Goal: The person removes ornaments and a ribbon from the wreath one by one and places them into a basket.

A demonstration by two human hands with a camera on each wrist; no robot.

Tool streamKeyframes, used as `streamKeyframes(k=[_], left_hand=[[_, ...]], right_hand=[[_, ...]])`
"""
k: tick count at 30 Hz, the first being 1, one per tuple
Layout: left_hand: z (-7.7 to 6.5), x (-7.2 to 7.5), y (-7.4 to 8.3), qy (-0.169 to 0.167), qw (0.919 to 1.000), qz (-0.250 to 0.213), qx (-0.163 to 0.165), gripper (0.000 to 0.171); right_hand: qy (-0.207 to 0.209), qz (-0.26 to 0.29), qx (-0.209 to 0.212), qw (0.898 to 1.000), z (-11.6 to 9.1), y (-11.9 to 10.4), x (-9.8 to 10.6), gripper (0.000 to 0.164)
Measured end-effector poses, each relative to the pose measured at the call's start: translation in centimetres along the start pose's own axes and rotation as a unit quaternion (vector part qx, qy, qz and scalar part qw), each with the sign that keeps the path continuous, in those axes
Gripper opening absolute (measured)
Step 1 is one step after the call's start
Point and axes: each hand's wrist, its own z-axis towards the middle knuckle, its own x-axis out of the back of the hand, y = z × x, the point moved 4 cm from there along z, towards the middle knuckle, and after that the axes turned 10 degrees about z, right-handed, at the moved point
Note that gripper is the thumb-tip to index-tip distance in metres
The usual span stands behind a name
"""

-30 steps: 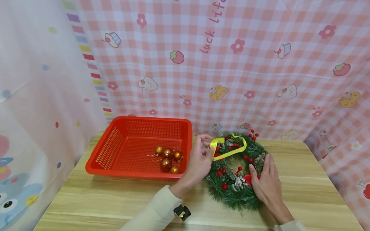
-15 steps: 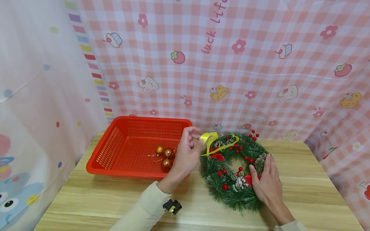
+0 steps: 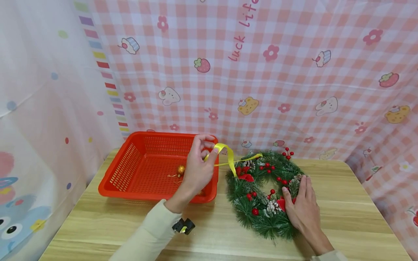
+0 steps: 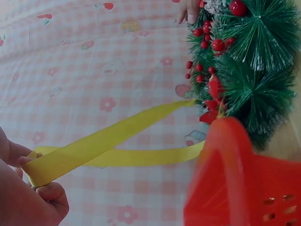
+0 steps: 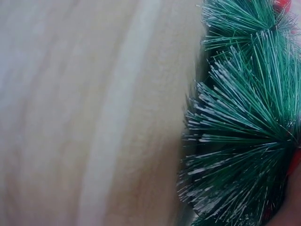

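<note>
A green wreath with red berries and frosted pine cones lies on the table. My right hand rests on its right side with straight fingers. Between thumb and fingers, my left hand pinches a yellow ribbon above the right end of the red basket. Both strands of the ribbon stretch from the hand to the wreath in the left wrist view. In the right wrist view, mostly green needles of the wreath show, with a sliver of the hand at the lower right.
A red plastic basket stands left of the wreath. Inside it a gold bauble shows; my left hand and forearm cover other baubles. The wooden table meets a pink checked cloth at the back.
My left hand has moved left from the wreath to over the basket, drawing the yellow ribbon out with it. The right hand and the wreath have stayed in place.
</note>
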Motion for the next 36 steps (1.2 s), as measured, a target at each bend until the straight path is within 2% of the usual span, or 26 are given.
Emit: streamKeyframes(k=[7,11,14,20,26,32,36], left_hand=[[0.3,1.3,0.9,0.009,0.9996,0.022,-0.017,0.026],[0.7,2.4,1.5,0.018,0.9993,0.020,-0.025,0.027],[1.0,3.2,1.9,0.023,0.9992,0.022,-0.023,0.027],[1.6,5.1,2.5,0.034,0.9978,0.056,-0.015,0.029],[2.1,7.5,2.5,0.048,0.9956,0.079,-0.016,0.030],[2.5,10.4,2.3,0.092,0.9909,0.094,-0.031,0.029],[2.4,12.5,2.2,0.117,0.9872,0.105,-0.027,0.031]], right_hand=[[-0.004,-0.003,-0.003,1.000,0.0,0.1,-0.1,0.086],[-0.005,-0.006,-0.004,1.000,0.0,0.1,-0.1,0.086],[-0.005,-0.008,-0.005,1.000,0.0,0.2,-0.1,0.086],[-0.009,-0.009,-0.007,1.000,0.0,0.1,-0.1,0.087],[-0.007,-0.010,-0.006,1.000,0.0,0.1,0.0,0.087],[-0.007,-0.014,-0.004,1.000,0.0,0.1,0.0,0.086],[-0.009,-0.012,-0.005,1.000,0.0,0.1,-0.1,0.087]])
